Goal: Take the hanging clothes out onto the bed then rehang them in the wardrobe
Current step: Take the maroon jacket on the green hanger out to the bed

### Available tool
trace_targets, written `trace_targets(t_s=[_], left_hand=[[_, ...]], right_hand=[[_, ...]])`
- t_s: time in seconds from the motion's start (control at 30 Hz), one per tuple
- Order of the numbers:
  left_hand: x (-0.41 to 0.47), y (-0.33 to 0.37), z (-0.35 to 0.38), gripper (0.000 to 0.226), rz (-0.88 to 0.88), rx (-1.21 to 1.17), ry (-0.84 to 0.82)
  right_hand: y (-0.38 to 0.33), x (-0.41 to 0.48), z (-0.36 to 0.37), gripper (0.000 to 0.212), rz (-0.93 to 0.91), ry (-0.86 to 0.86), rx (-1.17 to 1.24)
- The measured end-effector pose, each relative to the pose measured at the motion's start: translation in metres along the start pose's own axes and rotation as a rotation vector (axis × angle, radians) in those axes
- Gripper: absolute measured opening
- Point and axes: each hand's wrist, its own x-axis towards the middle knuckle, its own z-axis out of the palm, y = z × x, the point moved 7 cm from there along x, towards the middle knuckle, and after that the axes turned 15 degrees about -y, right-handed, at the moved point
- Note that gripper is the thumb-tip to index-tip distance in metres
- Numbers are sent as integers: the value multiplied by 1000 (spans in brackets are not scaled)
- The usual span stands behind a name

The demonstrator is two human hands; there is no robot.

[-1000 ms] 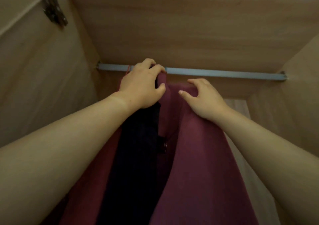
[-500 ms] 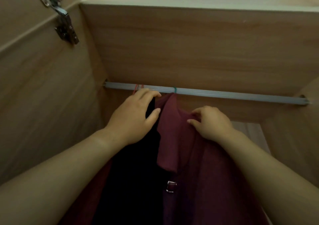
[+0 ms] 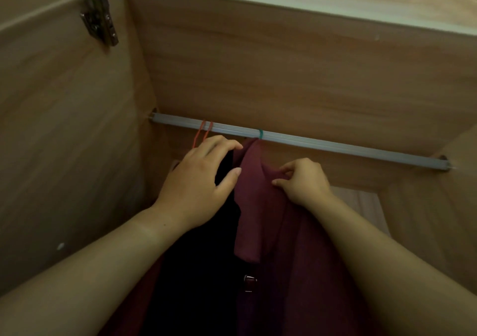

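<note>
A maroon garment [image 3: 258,206] hangs from the grey rail [image 3: 322,143] by a green hanger hook [image 3: 261,134]. A black garment [image 3: 201,271] hangs just left of it, and two orange hanger hooks [image 3: 204,131] sit on the rail further left. My left hand [image 3: 198,181] rests with relaxed fingers on the black garment beside the maroon collar. My right hand [image 3: 302,181] pinches the maroon fabric at its shoulder. A small metal buckle [image 3: 249,282] shows lower down between the garments.
I look into a wooden wardrobe: left side wall [image 3: 64,129], back panel [image 3: 258,64], right wall [image 3: 451,206]. A metal door hinge [image 3: 99,18] sits at the upper left. The rail to the right of the green hook is bare.
My left hand has let go of the hanger top at the rail and dropped onto the black garment with fingers relaxed. My right hand slid lower along the maroon shoulder. The view tilted up.
</note>
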Motion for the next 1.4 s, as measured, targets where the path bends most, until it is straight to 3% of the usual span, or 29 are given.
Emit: trace_targets(t_s=[0.3,0.83,1.4], left_hand=[[-4,-3,2,43,18,3,15],[-6,-7,7,49,18,43,26],[-6,8,19,51,-82,113,-11]], right_hand=[[23,10,-16,18,76,61,112],[37,17,-72,20,89,202,-99],[111,-102,-136,19,14,350,-87]])
